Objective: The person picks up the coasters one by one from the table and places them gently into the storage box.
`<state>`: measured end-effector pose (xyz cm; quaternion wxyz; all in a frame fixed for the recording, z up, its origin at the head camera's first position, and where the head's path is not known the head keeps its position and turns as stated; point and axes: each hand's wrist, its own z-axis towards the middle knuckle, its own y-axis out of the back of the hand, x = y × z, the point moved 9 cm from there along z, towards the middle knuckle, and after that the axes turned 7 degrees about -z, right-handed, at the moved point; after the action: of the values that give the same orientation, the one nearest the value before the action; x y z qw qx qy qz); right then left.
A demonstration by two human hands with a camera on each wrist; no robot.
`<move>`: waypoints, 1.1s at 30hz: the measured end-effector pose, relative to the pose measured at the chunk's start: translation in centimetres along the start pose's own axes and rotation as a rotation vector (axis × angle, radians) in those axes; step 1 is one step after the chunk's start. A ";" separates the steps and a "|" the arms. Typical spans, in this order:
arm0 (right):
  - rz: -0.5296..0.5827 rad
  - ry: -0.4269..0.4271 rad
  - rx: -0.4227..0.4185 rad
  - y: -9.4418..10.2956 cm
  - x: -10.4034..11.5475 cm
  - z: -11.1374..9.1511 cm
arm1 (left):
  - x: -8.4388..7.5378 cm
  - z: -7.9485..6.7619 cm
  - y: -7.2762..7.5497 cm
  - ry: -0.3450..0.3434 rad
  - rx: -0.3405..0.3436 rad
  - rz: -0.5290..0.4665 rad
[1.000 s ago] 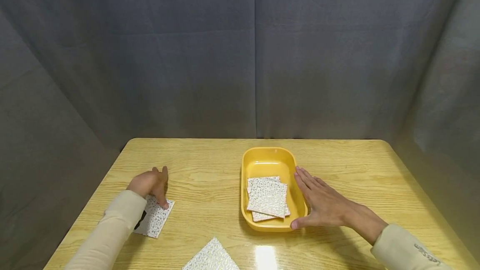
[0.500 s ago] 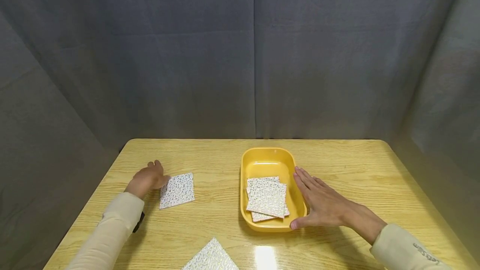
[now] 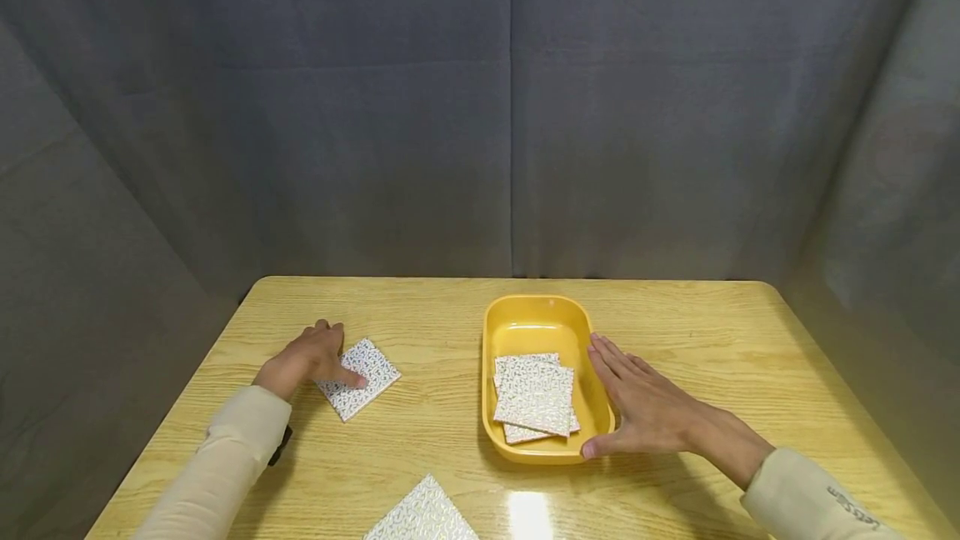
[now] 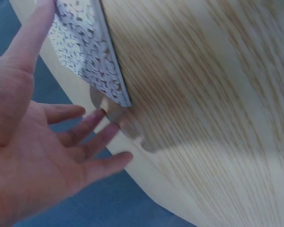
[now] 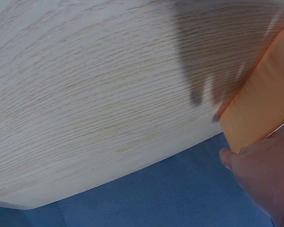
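My left hand is at the left side of the table, its thumb resting on a square white tile with a silvery scroll pattern. In the left wrist view the other fingers reach past the edge of the tile, loosely extended and apart from it. On the right, my right hand lies along the right wall of a yellow plastic tub, fingers straight and thumb at the near corner. Several similar patterned tiles lie overlapping inside the tub, toward its near end.
Another white tile with a yellowish pattern lies at the front of the wooden table, cut off by the view's lower edge. Dark grey curtains stand behind and at both sides of the table.
The tile by my left hand has slid away from me and rightward, then turned cornerwise. The left hand has followed, its thumb now farther onto it. Right hand and tub have stayed put.
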<state>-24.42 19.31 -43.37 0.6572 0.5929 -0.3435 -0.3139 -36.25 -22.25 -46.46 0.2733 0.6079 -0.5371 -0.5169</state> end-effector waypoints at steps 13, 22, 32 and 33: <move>0.010 -0.002 0.004 0.0 -0.1 0.0 | -1.5 0.3 -0.4 -0.020 0.054 -0.093; 0.008 0.004 0.002 -0.1 0.0 0.0 | -0.8 0.4 -0.5 0.021 0.059 -0.150; 0.013 -0.001 0.005 0.0 -0.1 0.0 | -1.1 0.2 0.6 -0.031 0.071 -0.196; 0.013 -0.001 0.006 0.0 -0.1 0.0 | -1.2 0.1 0.8 -0.043 0.073 -0.209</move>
<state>-24.48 19.37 -43.39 0.6573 0.5925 -0.3486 -0.3088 -36.53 -21.33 -45.44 0.1841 0.6587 -0.4951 -0.5358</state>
